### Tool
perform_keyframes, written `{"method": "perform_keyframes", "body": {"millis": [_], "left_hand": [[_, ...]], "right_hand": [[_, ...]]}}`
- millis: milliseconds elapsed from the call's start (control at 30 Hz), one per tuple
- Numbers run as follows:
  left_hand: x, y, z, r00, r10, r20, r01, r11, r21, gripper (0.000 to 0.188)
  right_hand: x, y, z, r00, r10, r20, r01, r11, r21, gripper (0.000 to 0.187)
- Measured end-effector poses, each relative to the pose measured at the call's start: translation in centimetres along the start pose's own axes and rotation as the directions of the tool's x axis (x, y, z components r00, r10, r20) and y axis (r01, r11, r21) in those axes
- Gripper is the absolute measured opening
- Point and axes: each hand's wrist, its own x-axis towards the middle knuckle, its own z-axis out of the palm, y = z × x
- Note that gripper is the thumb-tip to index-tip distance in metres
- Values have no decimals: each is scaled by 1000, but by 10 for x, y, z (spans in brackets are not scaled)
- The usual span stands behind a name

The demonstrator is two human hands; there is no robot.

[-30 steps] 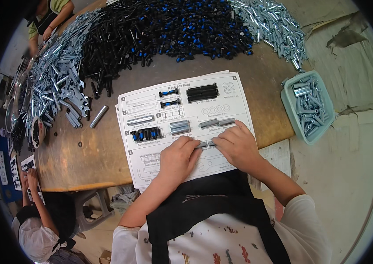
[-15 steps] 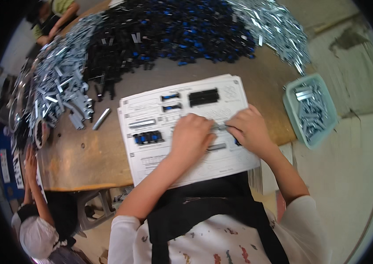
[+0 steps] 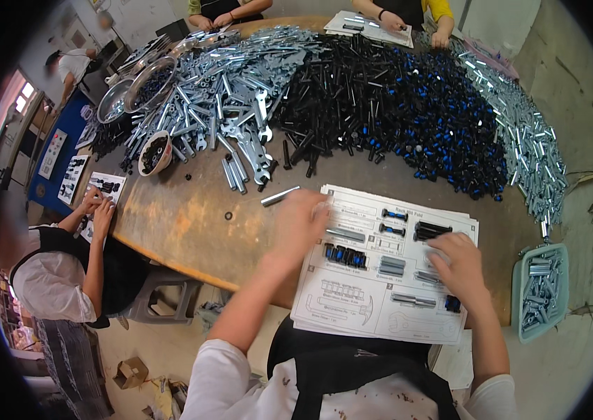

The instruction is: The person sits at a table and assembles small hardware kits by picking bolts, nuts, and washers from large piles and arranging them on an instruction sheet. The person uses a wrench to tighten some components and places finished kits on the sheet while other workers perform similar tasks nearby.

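A stack of printed sheets [image 3: 352, 329] lies at the table's front edge, with small hardware set out on its drawings. My left hand [image 3: 300, 227] hangs over the stack's left edge, close to a loose silver tube [image 3: 280, 196]; motion smears its fingers. My right hand [image 3: 461, 266] is over the right side, fingers apart, beside black bolts [image 3: 433, 230] and short silver tubes [image 3: 427, 277]. A row of bolts with blue bands [image 3: 345, 256], two single bolts [image 3: 393, 215], a long silver tube [image 3: 345, 234], grey sleeves [image 3: 391, 264] and another tube [image 3: 412, 300] also lie there.
Piles of silver wrenches and tubes [image 3: 205, 91], black bolts [image 3: 338, 91], blue-banded bolts [image 3: 443, 133] and silver parts [image 3: 527, 140] arc across the far side. A bowl [image 3: 156, 154] sits left, a green tub [image 3: 541, 294] right. Co-workers sit left and opposite.
The view has lifted and shifted left. My hands, close together over the sheet's middle before, have moved apart, left to the sheet's edge and right to its right side. Grey sleeves there now show.
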Motion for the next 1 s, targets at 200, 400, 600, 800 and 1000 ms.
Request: {"method": "perform_keyframes", "body": {"millis": [200,400,600,800,1000], "left_hand": [[57,-81,-29,989,-58,-136,100,940,327,15],[96,-96,-28,981,-184,-61,192,876,443,18],[88,-137,-66,921,-364,-139,381,770,512,39],[111,-137,-68,793,-606,-58,553,677,486,63],[119,-177,-83,689,-692,216,708,706,1,41]], "right_hand": [[132,-38,85,996,-76,56,66,986,155,15],[211,-80,158,992,-124,20,121,988,98,12],[235,-119,192,974,-184,130,156,968,197,19],[265,-142,228,984,-99,145,80,988,129,25],[269,-141,242,989,-67,132,28,960,278,30]]}}
